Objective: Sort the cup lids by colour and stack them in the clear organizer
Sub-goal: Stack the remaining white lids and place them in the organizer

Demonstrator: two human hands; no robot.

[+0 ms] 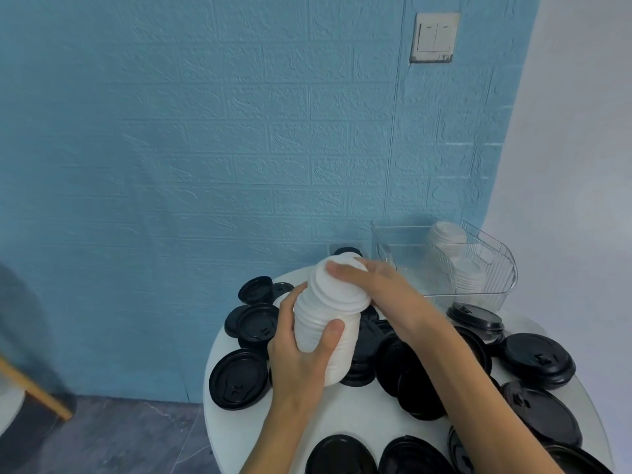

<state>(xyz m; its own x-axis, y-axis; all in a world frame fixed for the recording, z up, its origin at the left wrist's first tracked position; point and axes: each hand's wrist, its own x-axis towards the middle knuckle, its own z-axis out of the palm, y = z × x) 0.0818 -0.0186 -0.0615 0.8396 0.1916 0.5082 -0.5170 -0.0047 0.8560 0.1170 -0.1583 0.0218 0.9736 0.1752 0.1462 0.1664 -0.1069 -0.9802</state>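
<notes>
A tall stack of white cup lids [325, 309] is held above the round white table [362, 408]. My left hand [304, 350] grips the lower part of the stack, thumb in front. My right hand [379, 285] lies over the stack's top, fingers curled round the uppermost lids. The clear organizer [492, 295] stands at the table's back right, with two stacks of white lids [448, 241] inside. Several black lids [239, 379] lie scattered over the table around my hands.
A blue brick-pattern wall rises right behind the table, with a light switch [434, 37] on it. A wooden chair leg [34, 391] shows at the lower left over the grey floor. The table edge is close on the left.
</notes>
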